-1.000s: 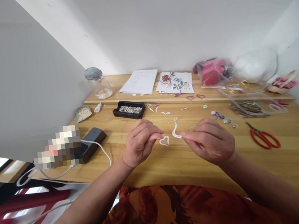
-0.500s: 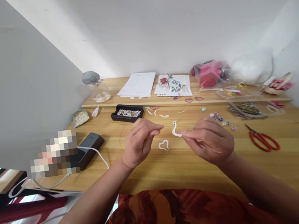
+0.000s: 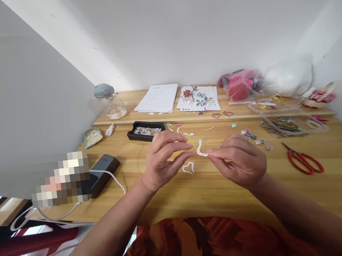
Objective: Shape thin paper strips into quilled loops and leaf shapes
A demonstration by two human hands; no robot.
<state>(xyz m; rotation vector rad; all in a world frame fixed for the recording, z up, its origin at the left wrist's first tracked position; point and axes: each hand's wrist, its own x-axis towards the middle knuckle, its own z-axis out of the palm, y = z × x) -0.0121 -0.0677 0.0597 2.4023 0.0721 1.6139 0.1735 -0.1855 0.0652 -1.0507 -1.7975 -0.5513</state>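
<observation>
Between thumb and forefinger, my right hand (image 3: 240, 159) pinches the lower end of a curved white strip (image 3: 200, 149), which looks like a half-heart shape and stands up above the table. My left hand (image 3: 168, 155) is to its left with thumb and fingers apart, and I see nothing between them. The left fingertips come close to the strip, apart from it. A white heart-shaped outline (image 3: 189, 167) lies on the wooden table below and between my hands. Thin wire shows faintly near the left wrist; where it leads is unclear.
Behind my left hand sits a black tray (image 3: 141, 138) of beads. Red-handled scissors (image 3: 304, 159) lie at right, near loose beads (image 3: 249, 135) and a clear box (image 3: 289, 124) of tools. A grey device (image 3: 105, 175) with a white cable stands left. Papers (image 3: 158, 98) rest on the back ledge.
The left hand's thumb and fingers have spread from a pinch. My right hand keeps its hold on the white strip, almost in place.
</observation>
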